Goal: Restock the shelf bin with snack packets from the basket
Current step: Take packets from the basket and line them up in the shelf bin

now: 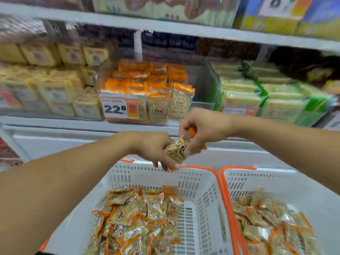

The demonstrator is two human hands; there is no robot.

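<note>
Head view: both hands (154, 148) (204, 127) pinch packet (177, 150), seemingly one, above basket (206, 196).

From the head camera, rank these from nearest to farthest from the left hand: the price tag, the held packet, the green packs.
1. Held packet, gripped in the left hand.
2. Price tag, on the orange bin's front, above the hand.
3. Green packs, far right on the shelf.

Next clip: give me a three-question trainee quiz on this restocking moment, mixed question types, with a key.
1. True or false: both hands hold the same snack packet.
2. Which bin takes it? A) yellow packets B) orange-topped packets beside the 22.8 price tag C) green packets
3. How many white baskets with orange rims hold packets?

Key: 1 true: the left hand grips its lower part, the right hand pinches its top. 2 B, the shelf bin. 3 two: one below the hands, another right of it.
</note>
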